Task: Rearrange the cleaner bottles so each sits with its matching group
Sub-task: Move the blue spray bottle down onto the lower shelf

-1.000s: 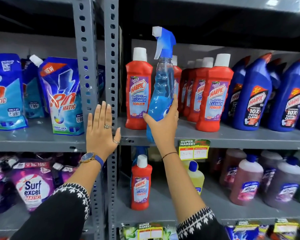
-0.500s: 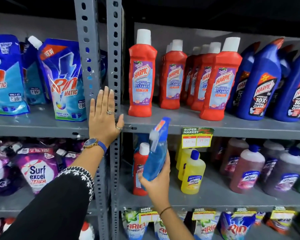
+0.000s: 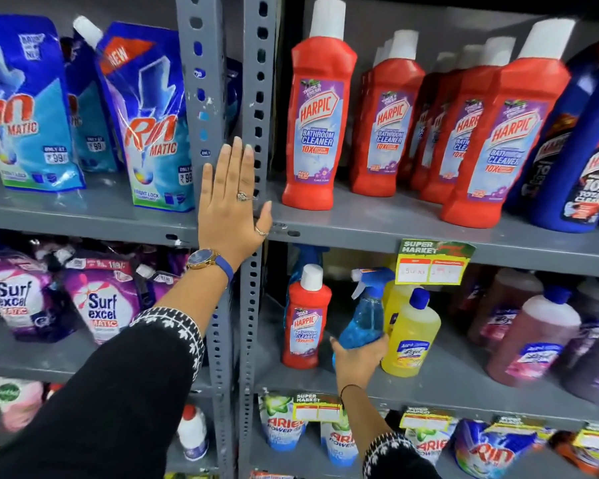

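My right hand (image 3: pixel 358 361) grips a blue spray bottle (image 3: pixel 365 312) by its base on the middle shelf, upright, between a lone red Harpic bottle (image 3: pixel 305 323) and a yellow cleaner bottle (image 3: pixel 412 335). Another blue spray bottle (image 3: pixel 303 259) stands behind the lone red one. My left hand (image 3: pixel 234 205) lies flat, fingers apart, against the grey shelf post (image 3: pixel 253 98). On the upper shelf stands a row of red Harpic bathroom cleaners (image 3: pixel 391 122), with blue Harpic bottles (image 3: pixel 581 167) to their right.
Pink-brown cleaner bottles (image 3: pixel 533 340) fill the middle shelf's right side. Rin pouches (image 3: pixel 153 122) and Surf Excel pouches (image 3: pixel 101 299) sit in the left bay. Ariel and Rin packs (image 3: pixel 491 451) line the bottom shelf. A price tag (image 3: pixel 433 262) hangs from the upper shelf edge (image 3: pixel 360 242).
My right hand brought the blue spray bottle down from the upper shelf of red Harpic bottles to the middle shelf. My left hand stayed on the post.
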A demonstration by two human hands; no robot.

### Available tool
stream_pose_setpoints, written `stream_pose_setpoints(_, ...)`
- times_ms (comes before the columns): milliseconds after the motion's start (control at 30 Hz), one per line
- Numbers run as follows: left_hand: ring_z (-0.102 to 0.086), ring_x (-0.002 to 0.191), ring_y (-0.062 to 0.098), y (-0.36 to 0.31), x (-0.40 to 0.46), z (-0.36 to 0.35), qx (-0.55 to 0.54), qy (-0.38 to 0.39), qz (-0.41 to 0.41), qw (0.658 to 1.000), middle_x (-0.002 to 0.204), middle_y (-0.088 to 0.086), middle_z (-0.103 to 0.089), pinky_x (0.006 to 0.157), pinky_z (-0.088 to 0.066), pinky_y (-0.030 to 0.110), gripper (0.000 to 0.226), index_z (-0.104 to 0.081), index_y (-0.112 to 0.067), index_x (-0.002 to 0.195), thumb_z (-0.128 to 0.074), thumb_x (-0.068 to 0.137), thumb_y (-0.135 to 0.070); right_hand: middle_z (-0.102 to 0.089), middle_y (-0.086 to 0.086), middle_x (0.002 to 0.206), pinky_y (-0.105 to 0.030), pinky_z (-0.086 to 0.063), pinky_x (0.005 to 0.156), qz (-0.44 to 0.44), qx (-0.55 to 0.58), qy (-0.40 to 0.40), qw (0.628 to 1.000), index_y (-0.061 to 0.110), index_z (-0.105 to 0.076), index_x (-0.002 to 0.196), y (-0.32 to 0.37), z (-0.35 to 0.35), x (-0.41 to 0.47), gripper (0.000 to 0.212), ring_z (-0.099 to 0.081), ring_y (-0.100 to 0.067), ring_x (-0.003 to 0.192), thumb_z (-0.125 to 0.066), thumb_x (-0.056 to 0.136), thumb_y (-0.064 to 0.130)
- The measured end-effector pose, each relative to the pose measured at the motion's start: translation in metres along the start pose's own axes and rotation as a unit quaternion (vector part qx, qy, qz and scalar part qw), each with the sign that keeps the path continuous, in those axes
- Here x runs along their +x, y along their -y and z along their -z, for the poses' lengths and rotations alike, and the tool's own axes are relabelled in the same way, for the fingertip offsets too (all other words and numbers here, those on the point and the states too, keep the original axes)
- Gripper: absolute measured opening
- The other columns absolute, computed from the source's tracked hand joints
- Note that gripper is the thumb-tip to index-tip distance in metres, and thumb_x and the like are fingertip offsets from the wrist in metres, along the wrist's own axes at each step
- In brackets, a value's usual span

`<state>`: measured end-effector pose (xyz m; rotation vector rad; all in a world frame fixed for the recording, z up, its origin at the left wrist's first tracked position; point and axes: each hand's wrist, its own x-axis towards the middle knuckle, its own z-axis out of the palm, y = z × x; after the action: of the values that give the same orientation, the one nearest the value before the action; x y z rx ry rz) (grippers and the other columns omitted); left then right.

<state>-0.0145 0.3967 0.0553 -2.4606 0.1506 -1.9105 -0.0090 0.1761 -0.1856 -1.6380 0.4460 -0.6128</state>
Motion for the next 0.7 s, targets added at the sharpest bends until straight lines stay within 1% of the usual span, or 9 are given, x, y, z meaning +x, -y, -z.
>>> stream_pose_setpoints(133, -0.015, 0.142, 0.028, -0.001, 0.0, -0.001, 0.001, -0.001, 0.002, 1.0, 0.152, 0.021, -0.027, 0.118, 0.003, 0.036, 0.074, -0.021, 0.002, 0.147, -0.048, 0.088, -0.034, -0.044, -0.02, 0.128, -0.049, -0.047, 0.099, -0.013, -0.017, -0.003, 1.0, 0.005, -0.036, 0.129, -0.006, -0.01, 0.009, 0.1, -0.047, -0.036, 0.119, -0.093, 0.047, 0.003)
stream_pose_setpoints(267, -0.015, 0.143, 0.029, -0.001, 0.0, -0.001, 0.0, -0.002, 0.002, 1.0, 0.152, 0.02, -0.026, 0.118, 0.003, 0.036, 0.076, -0.019, 0.001, 0.148, -0.049, 0.087, -0.033, -0.039, -0.023, 0.134, -0.052, -0.038, 0.103, -0.029, -0.054, -0.009, 0.998, 0.002, -0.029, 0.135, 0.0, -0.023, 0.011, 0.108, -0.038, -0.038, 0.128, -0.093, 0.048, 0.007)
stream_pose_setpoints(367, -0.014, 0.142, 0.029, 0.0, 0.0, -0.002, 0.001, -0.004, 0.002, 1.0, 0.152, 0.021, -0.026, 0.118, 0.003, 0.035, 0.075, -0.019, 0.0, 0.148, -0.049, 0.087, -0.033, -0.036, -0.023, 0.137, -0.054, -0.034, 0.105, -0.043, -0.057, -0.02, 0.997, 0.002, -0.025, 0.139, 0.0, -0.028, 0.008, 0.112, -0.035, -0.039, 0.13, -0.093, 0.05, 0.008)
stream_pose_setpoints(600, -0.015, 0.142, 0.029, 0.0, 0.0, -0.002, 0.005, -0.003, 0.004, 1.0, 0.152, 0.021, -0.027, 0.119, 0.002, 0.036, 0.075, -0.021, 0.001, 0.147, -0.049, 0.087, -0.033, -0.031, -0.022, 0.144, -0.055, -0.032, 0.109, -0.062, -0.067, -0.017, 0.996, 0.004, -0.018, 0.144, 0.001, -0.028, 0.002, 0.114, -0.03, -0.039, 0.135, -0.089, 0.056, 0.006)
stream_pose_setpoints(700, -0.016, 0.142, 0.029, -0.001, 0.0, -0.002, 0.002, -0.003, 0.006, 1.0, 0.152, 0.021, -0.028, 0.119, 0.001, 0.037, 0.075, -0.022, 0.002, 0.147, -0.05, 0.087, -0.032, -0.024, -0.024, 0.148, -0.055, -0.033, 0.108, -0.092, -0.082, -0.007, 0.992, 0.008, -0.01, 0.148, 0.005, -0.029, -0.003, 0.117, -0.029, -0.042, 0.135, -0.086, 0.059, 0.0)
